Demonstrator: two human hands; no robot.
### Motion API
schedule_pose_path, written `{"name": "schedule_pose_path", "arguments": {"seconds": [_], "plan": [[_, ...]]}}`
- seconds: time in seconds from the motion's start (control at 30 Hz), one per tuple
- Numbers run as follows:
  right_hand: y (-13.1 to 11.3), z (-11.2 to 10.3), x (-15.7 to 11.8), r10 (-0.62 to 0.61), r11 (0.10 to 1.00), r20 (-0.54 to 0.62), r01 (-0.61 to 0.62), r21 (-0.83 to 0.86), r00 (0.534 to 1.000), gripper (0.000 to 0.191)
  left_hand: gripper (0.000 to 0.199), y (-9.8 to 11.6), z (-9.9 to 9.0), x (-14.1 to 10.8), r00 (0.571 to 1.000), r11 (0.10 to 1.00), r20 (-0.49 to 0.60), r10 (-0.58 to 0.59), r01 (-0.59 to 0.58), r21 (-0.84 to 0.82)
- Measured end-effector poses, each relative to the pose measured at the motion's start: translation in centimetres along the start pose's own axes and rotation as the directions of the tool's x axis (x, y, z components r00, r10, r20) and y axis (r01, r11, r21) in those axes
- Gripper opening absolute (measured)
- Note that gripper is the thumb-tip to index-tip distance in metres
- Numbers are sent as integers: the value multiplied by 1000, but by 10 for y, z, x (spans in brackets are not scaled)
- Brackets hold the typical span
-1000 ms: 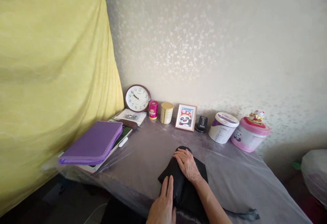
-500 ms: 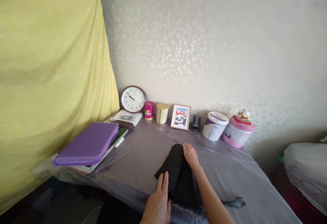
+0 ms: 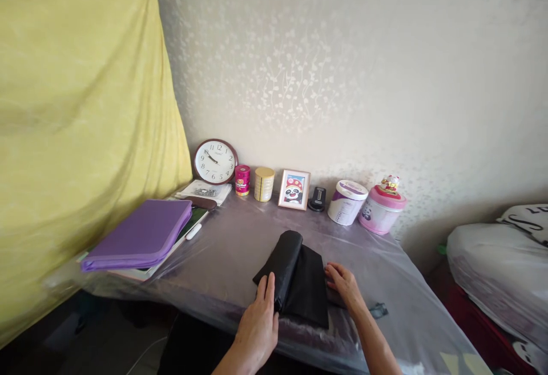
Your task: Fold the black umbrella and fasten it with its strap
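A piece of thin black fabric (image 3: 306,289), slightly shiny, lies at the front of the table. Its left part is folded over into a thick, rounded roll, while the right part spreads flat. My left hand (image 3: 259,318) holds the roll's near left side, fingers stretched along the top and thumb by its near end. Just beyond the fabric's right edge is my right hand (image 3: 345,286), its fingers bent and apart, close to the edge; whether they touch it I cannot tell. A small dark strip (image 3: 379,310) lies right of that wrist.
A purple zip folder (image 3: 141,232) rests on papers at the left. Along the wall stand a clock (image 3: 216,161), a pink tin (image 3: 242,181), a yellow tin (image 3: 264,185), a panda picture frame (image 3: 294,189), a black stapler-like object (image 3: 317,199) and two tubs (image 3: 347,204). Clear plastic covers the table.
My right hand has left the fabric's top edge and moved right and down, beside its right edge. The right part now lies flatter and wider. My left hand stays on the roll.
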State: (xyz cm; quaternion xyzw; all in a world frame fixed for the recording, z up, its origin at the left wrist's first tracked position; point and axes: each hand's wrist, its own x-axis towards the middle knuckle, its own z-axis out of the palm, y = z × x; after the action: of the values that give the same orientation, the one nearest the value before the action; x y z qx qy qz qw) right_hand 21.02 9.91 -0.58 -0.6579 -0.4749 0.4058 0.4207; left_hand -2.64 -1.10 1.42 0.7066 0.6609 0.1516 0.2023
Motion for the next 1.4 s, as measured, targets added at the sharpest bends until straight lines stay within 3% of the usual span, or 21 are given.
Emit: {"name": "schedule_pose_path", "arguments": {"seconds": [0.1, 0.23, 0.4, 0.57, 0.97, 1.4], "plan": [[-1, 3, -11, 62, 997, 38, -64, 39, 997, 37, 70, 1, -1, -1, 1000, 1000, -1, 2, -2, -7], [-3, 6, -20, 11, 998, 29, -13, 67, 1000, 40, 70, 1, -2, -1, 1000, 1000, -1, -4, 4, 4], [-15, 10, -34, 43, 994, 96, -52, 93, 994, 50, 69, 0, 1, 0, 1000, 1000, -16, 7, -7, 17], [-26, 14, -47, 27, 1000, 80, -27, 8, 996, 53, 70, 0, 2, 0, 1000, 1000, -25, 6, -6, 22], [-25, 28, -32, -203, 930, -19, 186, -316, 979, 45, 70, 1, -2, -1, 1000, 1000, -17, 11, -11, 7], [-18, 35, -21, -295, 911, -86, 253, -326, 952, 36, 70, 1, -2, -2, 1000, 1000, -10, 17, -17, -5]]}}
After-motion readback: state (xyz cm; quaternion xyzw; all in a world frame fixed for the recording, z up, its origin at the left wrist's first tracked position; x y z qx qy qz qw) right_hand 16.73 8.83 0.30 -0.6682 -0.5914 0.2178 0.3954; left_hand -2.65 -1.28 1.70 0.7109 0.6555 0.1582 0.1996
